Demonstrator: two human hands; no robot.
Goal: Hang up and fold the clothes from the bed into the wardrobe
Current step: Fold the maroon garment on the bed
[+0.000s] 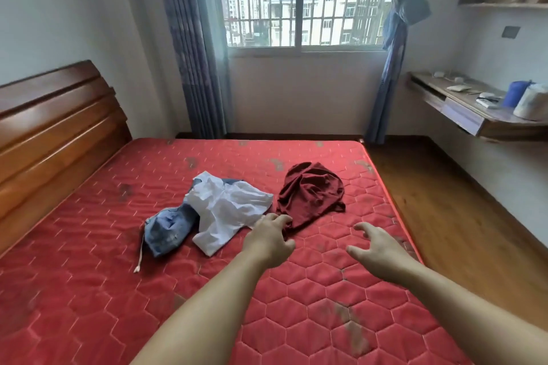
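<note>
A: Clothes first — left hand (pixel 271 238) has its fingertips curled into the near hem of the dark red garment (pixel 311 195), pinching a fold of it. Looks like the start of a lift; grabbing the closest edge makes sense since it's the nearest to the person.

B: Right hand (pixel 378 246)?

A: Fingers spread and half-bent, holding nothing, hovering over bare mattress just right of the red garment. Probably coming in for a second grip so the cloth can be opened out.

B: Where does the rest of the pile sit?

A: Red garment is crumpled mid-bed toward the right edge. White shirt (pixel 228 210) lies just left of it, close to touching, overlapping a blue denim piece (pixel 170 230) whose drawstring (pixel 139 258) trails toward the person. All three sit on the red quilted mattress (pixel 89 290) — none hung or folded yet.

B: Wardrobe in view?

A: No. Wooden headboard (pixel 56 121) at left, barred window (pixel 299 0) with blue curtains ahead, wall shelf (pixel 462 104) with clutter at right.

B: Task progress?

A: Judging by the pile, barely begun.
</note>
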